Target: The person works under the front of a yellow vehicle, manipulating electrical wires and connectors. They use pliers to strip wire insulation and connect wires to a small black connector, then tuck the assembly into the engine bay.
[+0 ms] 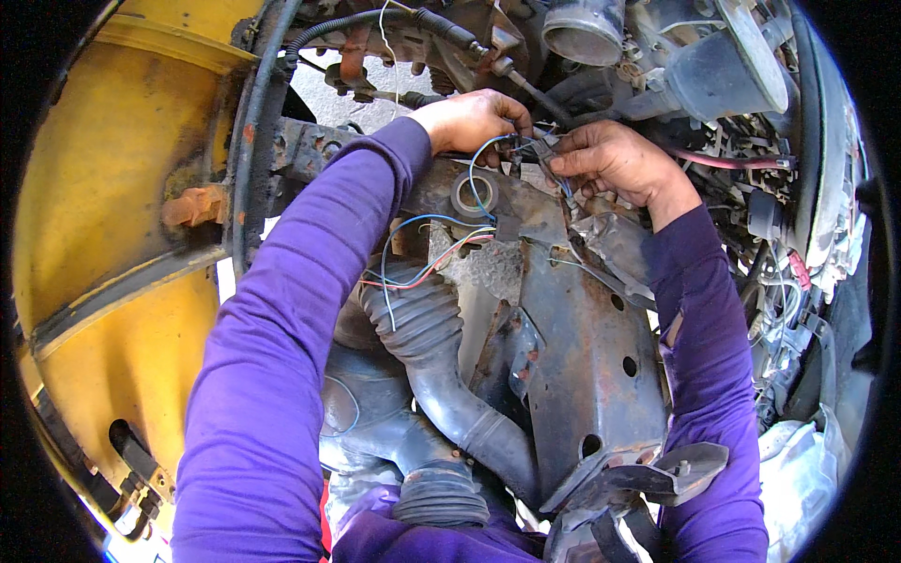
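Both arms, left [282, 328] and right [709, 375], are seen stretched forward in long purple sleeves, converging on two bare hands held near each other but apart. The left hand [474, 122] is turned inward with its back uppermost, fingers curled downward and their tips partly hidden. The right hand [612, 164] is angled leftward from a bared wrist [676, 200], its thumb [569, 164] pressed toward bent fingers, as in a pinch.

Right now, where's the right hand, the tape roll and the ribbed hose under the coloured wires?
Right hand [621, 165], head view: back of hand.
Tape roll [457, 200], head view: ring's left side.
Ribbed hose [437, 375], head view: smooth stretch below the ribs.
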A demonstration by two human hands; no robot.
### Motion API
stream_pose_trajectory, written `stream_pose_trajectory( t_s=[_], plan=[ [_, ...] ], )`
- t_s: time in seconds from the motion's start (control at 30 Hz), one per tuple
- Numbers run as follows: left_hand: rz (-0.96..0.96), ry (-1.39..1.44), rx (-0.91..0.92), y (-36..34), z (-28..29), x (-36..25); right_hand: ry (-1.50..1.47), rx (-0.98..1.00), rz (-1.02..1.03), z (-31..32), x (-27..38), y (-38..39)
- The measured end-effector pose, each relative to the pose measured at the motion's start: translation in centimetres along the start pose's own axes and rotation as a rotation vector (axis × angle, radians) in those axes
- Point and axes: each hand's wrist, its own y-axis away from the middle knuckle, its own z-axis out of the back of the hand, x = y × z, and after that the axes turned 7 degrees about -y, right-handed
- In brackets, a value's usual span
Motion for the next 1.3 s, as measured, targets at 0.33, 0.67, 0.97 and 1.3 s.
stream_pose_trajectory(
  t_s=[0.33, 0.67, 0.97, 1.3],
  plan=[
    [-0.026, 0.154, 0.115, 0.3, 0.5, 0.9, -0.038, -0.007, -0.019, 0.3, -0.5, 0.1],
    [0.065, 0.006, -0.044, -0.2, -0.3, 0.4, 0.052, -0.027, 0.002, 0.2, -0.3, 0.2],
    [0.049, 0.118, -0.05, -1.1, -0.6, 0.8, 0.006, -0.004, 0.061, 0.2, -0.4, 0.0],
    [-0.188, -0.093, 0.11, -0.9, -0.4, 0.5, -0.044, 0.005, 0.042, 0.8, -0.9, -0.2]
  ],
)
